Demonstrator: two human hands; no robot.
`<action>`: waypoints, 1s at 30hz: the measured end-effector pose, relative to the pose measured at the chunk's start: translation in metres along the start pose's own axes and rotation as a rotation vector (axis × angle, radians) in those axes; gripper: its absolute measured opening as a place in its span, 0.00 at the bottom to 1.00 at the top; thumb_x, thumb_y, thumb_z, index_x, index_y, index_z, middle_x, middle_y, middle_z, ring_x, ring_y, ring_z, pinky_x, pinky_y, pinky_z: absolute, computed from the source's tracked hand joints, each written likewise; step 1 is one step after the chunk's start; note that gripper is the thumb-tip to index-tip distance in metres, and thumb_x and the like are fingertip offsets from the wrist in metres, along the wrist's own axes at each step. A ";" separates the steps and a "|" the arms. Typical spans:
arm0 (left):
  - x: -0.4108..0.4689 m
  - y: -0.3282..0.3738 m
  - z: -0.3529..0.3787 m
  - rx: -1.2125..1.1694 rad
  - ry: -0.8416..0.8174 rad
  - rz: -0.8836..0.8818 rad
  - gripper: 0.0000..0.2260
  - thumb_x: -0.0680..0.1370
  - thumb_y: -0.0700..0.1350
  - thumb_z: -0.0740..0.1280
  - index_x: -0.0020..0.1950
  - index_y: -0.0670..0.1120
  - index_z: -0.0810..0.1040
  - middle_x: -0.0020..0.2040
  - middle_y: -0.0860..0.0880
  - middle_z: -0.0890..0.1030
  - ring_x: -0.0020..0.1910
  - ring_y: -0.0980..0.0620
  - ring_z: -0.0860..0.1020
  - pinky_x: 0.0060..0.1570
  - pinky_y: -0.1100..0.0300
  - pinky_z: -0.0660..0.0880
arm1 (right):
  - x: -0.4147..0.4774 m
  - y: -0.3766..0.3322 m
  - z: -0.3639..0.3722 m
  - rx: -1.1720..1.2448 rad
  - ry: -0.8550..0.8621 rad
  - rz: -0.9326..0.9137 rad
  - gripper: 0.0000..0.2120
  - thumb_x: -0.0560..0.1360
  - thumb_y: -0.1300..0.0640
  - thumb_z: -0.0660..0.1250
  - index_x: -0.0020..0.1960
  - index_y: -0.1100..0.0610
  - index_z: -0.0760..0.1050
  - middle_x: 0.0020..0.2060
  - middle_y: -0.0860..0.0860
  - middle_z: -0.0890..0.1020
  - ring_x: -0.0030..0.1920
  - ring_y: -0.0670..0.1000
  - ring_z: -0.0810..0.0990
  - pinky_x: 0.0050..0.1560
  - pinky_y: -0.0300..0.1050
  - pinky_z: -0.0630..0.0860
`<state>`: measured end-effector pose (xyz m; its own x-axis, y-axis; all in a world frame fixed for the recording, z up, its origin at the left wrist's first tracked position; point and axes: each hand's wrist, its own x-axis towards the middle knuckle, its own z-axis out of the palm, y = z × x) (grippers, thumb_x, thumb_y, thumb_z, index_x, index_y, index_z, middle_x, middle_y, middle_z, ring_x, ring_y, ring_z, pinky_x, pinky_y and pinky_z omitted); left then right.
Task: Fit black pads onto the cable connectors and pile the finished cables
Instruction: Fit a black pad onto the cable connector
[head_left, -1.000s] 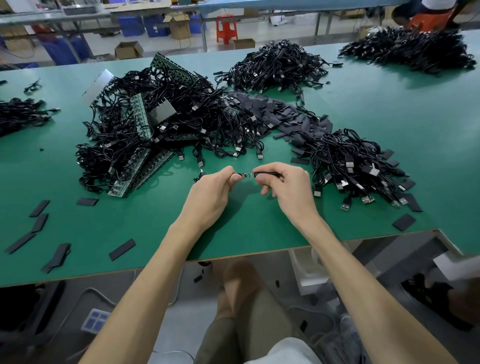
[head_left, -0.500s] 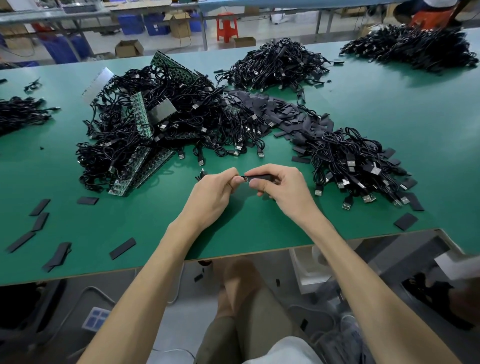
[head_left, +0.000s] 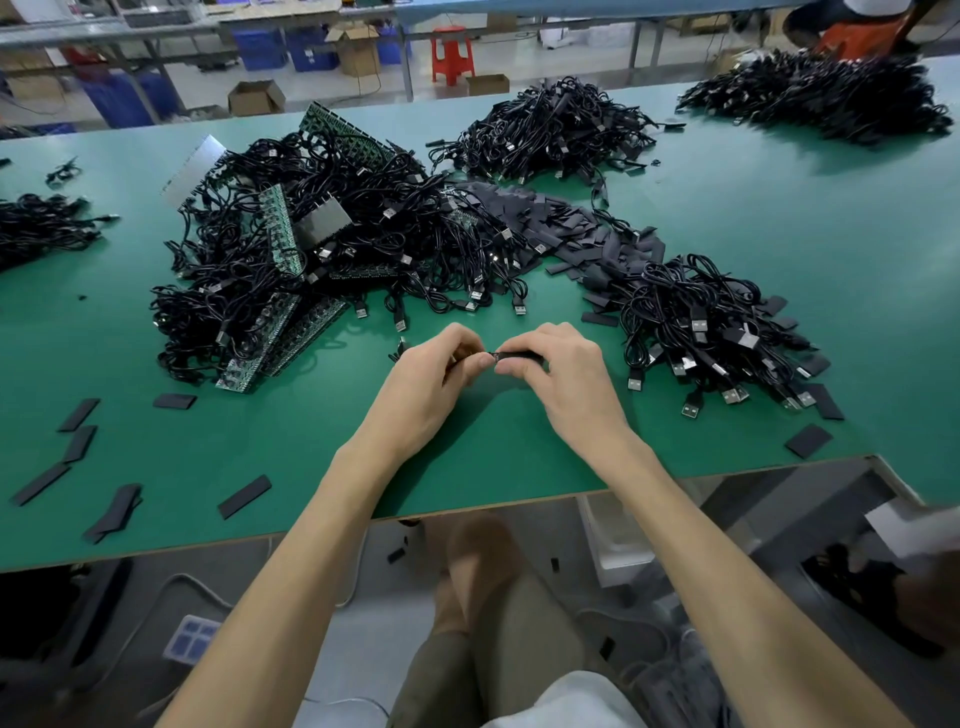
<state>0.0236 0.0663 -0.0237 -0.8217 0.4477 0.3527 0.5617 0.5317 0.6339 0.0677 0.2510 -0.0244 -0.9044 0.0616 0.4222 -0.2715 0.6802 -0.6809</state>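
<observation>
Green worktable (head_left: 779, 208), centre near edge: left hand (head_left: 426, 384) pinching a cable (head_left: 400, 347), connector hidden, right hand (head_left: 566, 379) pinching a black pad (head_left: 519, 355) onto it; fitting apparently underway, next needs full seating, then piling on the right-hand cable heap (head_left: 711, 322).

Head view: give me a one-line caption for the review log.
Left hand grips a cable, right hand pinches a black pad to its end, over the green table beside the USB cable pile.
</observation>
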 end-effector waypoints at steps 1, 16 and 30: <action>0.000 -0.001 0.000 -0.032 0.020 0.015 0.05 0.83 0.53 0.64 0.54 0.52 0.74 0.41 0.56 0.80 0.36 0.55 0.78 0.40 0.57 0.75 | 0.000 0.000 0.000 -0.006 0.008 0.011 0.07 0.77 0.53 0.73 0.53 0.54 0.86 0.44 0.48 0.83 0.52 0.49 0.75 0.53 0.44 0.72; -0.005 0.005 -0.003 0.025 0.136 0.161 0.05 0.80 0.39 0.69 0.53 0.49 0.79 0.48 0.56 0.79 0.39 0.52 0.82 0.41 0.71 0.68 | 0.001 0.007 -0.001 0.242 -0.023 0.133 0.05 0.74 0.55 0.76 0.51 0.50 0.87 0.42 0.39 0.84 0.43 0.39 0.80 0.46 0.36 0.74; -0.004 0.005 -0.004 0.025 0.129 0.190 0.06 0.80 0.37 0.68 0.50 0.48 0.80 0.46 0.56 0.77 0.36 0.51 0.79 0.40 0.57 0.74 | 0.001 0.006 0.002 0.292 -0.182 0.136 0.06 0.73 0.56 0.78 0.47 0.48 0.83 0.35 0.42 0.84 0.35 0.39 0.79 0.47 0.45 0.81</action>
<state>0.0296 0.0643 -0.0197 -0.7055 0.4463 0.5506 0.7085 0.4646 0.5312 0.0647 0.2538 -0.0288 -0.9752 -0.0115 0.2210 -0.2038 0.4358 -0.8767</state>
